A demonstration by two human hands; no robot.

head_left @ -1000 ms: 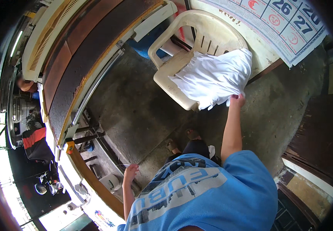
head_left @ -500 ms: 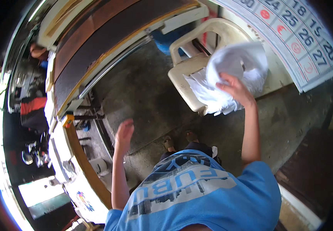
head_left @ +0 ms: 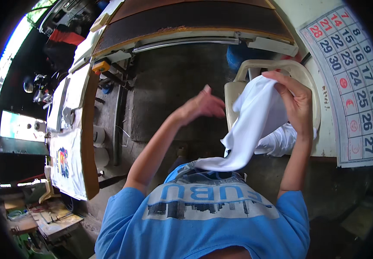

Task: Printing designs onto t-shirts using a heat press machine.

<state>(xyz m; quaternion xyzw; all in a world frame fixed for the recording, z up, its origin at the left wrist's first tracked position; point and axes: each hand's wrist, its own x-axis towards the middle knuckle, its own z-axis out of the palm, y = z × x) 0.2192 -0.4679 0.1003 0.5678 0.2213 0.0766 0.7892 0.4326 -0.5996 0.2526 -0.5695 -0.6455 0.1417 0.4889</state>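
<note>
White cloth (head_left: 255, 116) is up in the air in the head view, the only view there is, in front of the chair (head_left: 234, 95) and pinched near its top corner between the right hand's (head_left: 299, 101) thumb and fingers. Its lower end trails toward the person's body, over the blue shirt (head_left: 203, 235) as seen from above. The left hand (head_left: 203, 105) is empty, its fingers loosely spread (a little blurred), just beside the cloth and apparently not touching it. More white fabric (head_left: 277, 143) lies bunched on the chair, partly behind the right forearm; whether it joins the held piece, I cannot tell. Off to the left, a table (head_left: 90, 166) carries a white printed cloth (head_left: 72, 183).

I judge the step in hand to be lifting one piece clear of the chair. The next move would seem to call for both hands: the left gripping a free edge, the right keeping its pinch.
</note>
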